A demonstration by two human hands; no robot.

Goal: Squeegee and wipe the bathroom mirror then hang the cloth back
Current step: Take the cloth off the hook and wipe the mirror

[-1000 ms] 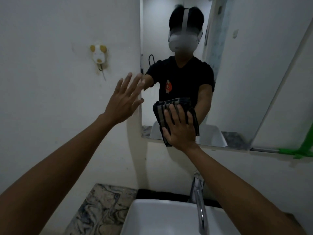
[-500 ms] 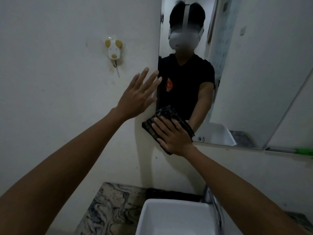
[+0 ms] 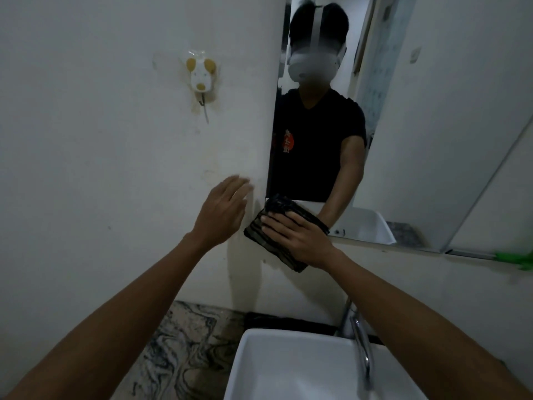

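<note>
A folded dark striped cloth (image 3: 264, 239) lies flat against the wall at the mirror's (image 3: 418, 140) lower left corner. My right hand (image 3: 300, 238) presses on it with the palm and spread fingers. My left hand (image 3: 223, 212) hovers open just left of the cloth, near the white wall, holding nothing. A dog-shaped wall hook (image 3: 201, 77) is stuck to the wall, up and to the left of both hands. The mirror reflects a person in a black shirt.
A white basin (image 3: 288, 368) with a chrome tap (image 3: 360, 342) sits below my arms. A marbled counter (image 3: 184, 342) lies to its left. A green object (image 3: 516, 258) rests at the right end of the mirror's lower edge.
My right hand slid the cloth down and left, off the glass to the mirror's lower left corner. My left hand dropped from the mirror's edge to beside the cloth.
</note>
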